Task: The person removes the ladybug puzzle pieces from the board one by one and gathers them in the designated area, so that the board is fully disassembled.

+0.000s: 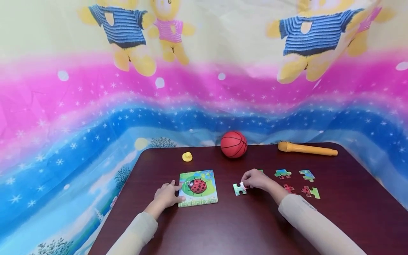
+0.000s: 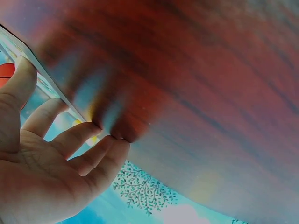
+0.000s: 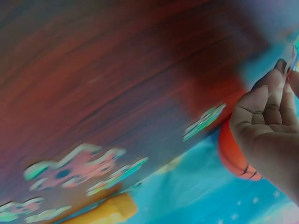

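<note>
A square ladybug puzzle board (image 1: 197, 187) lies flat on the table, left of centre. Along its left edge rests my left hand (image 1: 166, 195), thumb and fingers spread and touching the edge; the left wrist view shows the fingers (image 2: 110, 161) fairly straight. To the right of the board, my right hand (image 1: 256, 179) pinches a pale green jigsaw piece (image 1: 239, 189) by its right side, between thumb and fingertips. Only a sliver of that piece (image 3: 290, 63) appears in the right wrist view. Another green piece (image 1: 260, 170) is partly hidden behind the right hand.
Several loose jigsaw pieces lie right of my right hand, among them a blue-green one (image 1: 282, 173) and a red-and-green one (image 1: 310, 192). Along the back stand a yellow rubber duck (image 1: 187, 157), a red basketball (image 1: 234, 144) and an orange toy microphone (image 1: 307, 148). A printed curtain hangs behind.
</note>
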{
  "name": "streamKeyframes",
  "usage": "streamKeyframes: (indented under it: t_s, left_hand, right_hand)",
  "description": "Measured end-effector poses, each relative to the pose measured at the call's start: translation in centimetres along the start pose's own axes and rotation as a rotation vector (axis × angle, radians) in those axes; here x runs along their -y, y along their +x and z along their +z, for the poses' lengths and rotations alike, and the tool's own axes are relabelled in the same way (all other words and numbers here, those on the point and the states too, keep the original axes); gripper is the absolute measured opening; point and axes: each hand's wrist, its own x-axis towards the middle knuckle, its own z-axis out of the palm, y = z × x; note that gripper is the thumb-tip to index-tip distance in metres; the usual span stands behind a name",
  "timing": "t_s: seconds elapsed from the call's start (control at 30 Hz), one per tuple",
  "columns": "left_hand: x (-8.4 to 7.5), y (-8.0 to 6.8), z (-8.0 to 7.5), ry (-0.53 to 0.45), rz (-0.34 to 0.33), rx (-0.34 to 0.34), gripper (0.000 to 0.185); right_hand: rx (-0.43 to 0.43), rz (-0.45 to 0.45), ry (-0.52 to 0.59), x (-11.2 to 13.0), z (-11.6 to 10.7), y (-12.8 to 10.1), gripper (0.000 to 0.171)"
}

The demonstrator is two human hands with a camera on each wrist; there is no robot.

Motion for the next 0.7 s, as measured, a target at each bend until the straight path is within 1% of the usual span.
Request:
streamKeyframes:
  t_s: [0.2,0.33,0.4,0.53,0.63,0.7]
  left_hand:
    - [0.3,-0.2,-0.1,-0.001,-0.002,0.004,0.068]
    - [-0.4,-0.1,-0.6,0.006,0.008,0.011,0.068]
    - [-0.5,-0.3,-0.6,0.005,0.001,0.017,0.067]
    - [-0.3,-0.9,-0.5,0.003,-0.023,0.029,0.067]
    - [-0.4,-1.0,-0.4,0.002,-0.02,0.026,0.067]
    - [-0.8,-1.0,-0.5,0.003,-0.014,0.027,0.066]
  right_hand:
    - [0.02,-0.005,-0.029,-1.3,-1.8,-1.2,0.01]
    - [-0.006,-0.015,-0.051,-2.3,-3.1,-2.3,0.011]
    - [-0.016,-0.011,-0.064,-2.5,-3.3,-2.7,0.012]
    - [-0.026,-0.041,-0.116,-2.9,-3.5,-3.2,0.013]
    - [-0.049,-0.059,-0.169,-3.2,-3.9,-3.7,0.014]
    - [-0.068,-0.054,-0.193,-3.5,-4.3,-4.0,0.013]
